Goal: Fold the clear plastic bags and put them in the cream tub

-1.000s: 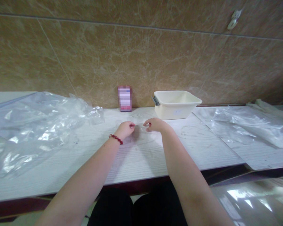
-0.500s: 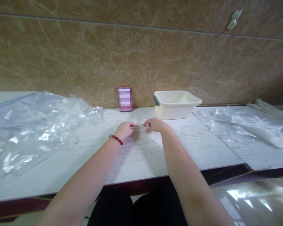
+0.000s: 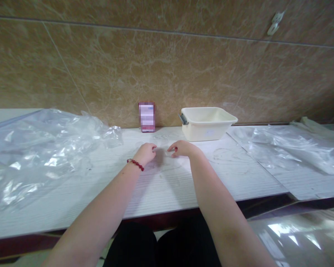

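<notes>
A thin clear plastic bag [image 3: 171,168] lies over the white table between my hands, its edges barely visible. At its left side, my left hand [image 3: 147,152], with a red bead bracelet [image 3: 135,163] on the wrist, has thumb and fingers pinched on the plastic. Opposite it, my right hand [image 3: 183,148] bends its index finger and thumb around the film's right side. Only a narrow gap shows between those fingertips, and the exact contact is hard to see. The two hands are a short distance apart, low over the table.
A cream plastic bin [image 3: 206,129] with a grey handle stands behind my right hand. A phone [image 3: 147,117] leans on the marbled wall. Clear plastic bags [image 3: 52,144] are heaped at left; more plastic [image 3: 289,148] lies at right. The white table [image 3: 161,200] ends near my lap.
Both hands have shifted very slightly left, along with a small shift of the whole view. Their grip looks the same.
</notes>
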### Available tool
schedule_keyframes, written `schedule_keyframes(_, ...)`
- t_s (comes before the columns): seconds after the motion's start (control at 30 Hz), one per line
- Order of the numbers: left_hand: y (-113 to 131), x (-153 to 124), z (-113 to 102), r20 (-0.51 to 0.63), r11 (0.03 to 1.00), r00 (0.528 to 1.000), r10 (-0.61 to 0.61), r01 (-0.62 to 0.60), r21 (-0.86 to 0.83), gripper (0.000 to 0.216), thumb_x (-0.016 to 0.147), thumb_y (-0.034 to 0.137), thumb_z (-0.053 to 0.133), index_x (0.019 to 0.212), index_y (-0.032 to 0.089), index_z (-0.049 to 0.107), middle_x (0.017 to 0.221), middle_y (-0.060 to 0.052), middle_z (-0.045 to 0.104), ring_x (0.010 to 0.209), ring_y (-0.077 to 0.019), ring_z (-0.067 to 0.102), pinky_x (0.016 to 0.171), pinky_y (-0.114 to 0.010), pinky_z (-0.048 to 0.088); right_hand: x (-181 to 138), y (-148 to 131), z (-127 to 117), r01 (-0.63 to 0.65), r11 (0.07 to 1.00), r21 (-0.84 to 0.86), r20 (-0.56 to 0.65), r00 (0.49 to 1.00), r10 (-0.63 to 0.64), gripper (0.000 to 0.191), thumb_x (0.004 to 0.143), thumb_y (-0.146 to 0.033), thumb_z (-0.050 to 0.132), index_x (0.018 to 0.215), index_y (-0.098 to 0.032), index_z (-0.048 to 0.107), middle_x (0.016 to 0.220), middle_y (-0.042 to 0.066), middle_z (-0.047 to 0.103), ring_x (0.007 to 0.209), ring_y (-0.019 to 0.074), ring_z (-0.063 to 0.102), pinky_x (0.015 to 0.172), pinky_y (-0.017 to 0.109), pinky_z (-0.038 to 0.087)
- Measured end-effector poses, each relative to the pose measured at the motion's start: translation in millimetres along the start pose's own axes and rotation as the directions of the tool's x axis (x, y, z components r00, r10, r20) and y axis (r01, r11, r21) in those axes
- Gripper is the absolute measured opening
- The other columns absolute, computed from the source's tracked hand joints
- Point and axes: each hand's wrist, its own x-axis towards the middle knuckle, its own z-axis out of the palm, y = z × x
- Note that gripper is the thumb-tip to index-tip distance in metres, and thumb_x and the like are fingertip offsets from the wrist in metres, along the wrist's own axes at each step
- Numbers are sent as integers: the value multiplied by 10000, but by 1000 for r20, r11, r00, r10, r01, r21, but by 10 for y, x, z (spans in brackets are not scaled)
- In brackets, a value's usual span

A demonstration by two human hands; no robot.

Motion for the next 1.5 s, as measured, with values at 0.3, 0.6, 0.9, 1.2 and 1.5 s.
schedule_keyframes(0.3,3,-119,-103,180,959,962,207,-236,156,450,757,356,402,1187,225,407,1290,-49,357,1175,-233,299,941,-399,246,-1,7,-7,-9,1000,-6,33,999,9,455,617,-305,611,1067,-275,549,924,-8,603,784,131,546,643,173,372)
schedule_keyframes(0.6,135,-234,-208,417,969,891,177,-231,83,430,776,455,346,1183,321,394,1318,-23,303,1222,-316,144,870,-628,29,20,91,32,-6,997,71,46,999,3,461,611,-306,616,1066,-282,543,1017,-10,582,893,149,537,701,180,393)
schedule_keyframes(0.9,4,-205,-260,455,982,880,140,-183,50,398,780,427,356,1160,327,421,1309,-19,314,1217,-308,170,879,-615,64,48,148,56,11,996,92,60,998,-16,486,602,-305,619,1079,-268,534,1008,0,590,932,160,526,726,189,395)
schedule_keyframes(1.2,-29,-186,-265,432,982,892,134,-177,61,345,781,391,365,1083,302,507,1281,-14,363,1210,-285,209,914,-565,94,53,166,60,12,997,79,71,997,-17,492,601,-323,614,1083,-290,525,1066,-6,561,945,158,521,749,197,391)
schedule_keyframes(1.5,-196,-83,-250,9,979,986,165,-165,117,401,790,285,318,1140,171,476,1205,-49,465,1115,-153,399,932,-257,277,4,98,33,-17,997,78,-80,997,23,381,702,-352,514,1078,-295,524,988,-3,586,854,130,538,730,203,390)
